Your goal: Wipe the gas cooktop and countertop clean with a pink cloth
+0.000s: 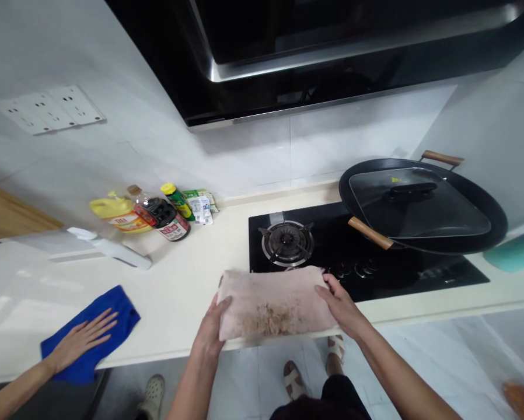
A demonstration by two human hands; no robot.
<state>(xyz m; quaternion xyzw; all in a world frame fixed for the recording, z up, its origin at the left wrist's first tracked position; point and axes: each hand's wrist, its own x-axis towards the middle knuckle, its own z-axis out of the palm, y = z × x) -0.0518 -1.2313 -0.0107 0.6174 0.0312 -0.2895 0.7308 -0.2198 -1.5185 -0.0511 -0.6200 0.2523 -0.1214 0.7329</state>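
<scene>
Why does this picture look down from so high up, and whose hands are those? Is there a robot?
No robot here, just people! The camera sits on somebody's head, so it looks forward and down, a bit like their eyes would. The two hands in the middle are that person's own: the left hand and right hand hold the two ends of a pink cloth with brown stains. Another person's hand lies flat on a blue cloth at the left. On the pale counter there are also bottles near the wall. The black stove has a big wok with a lid over its right part.
</scene>
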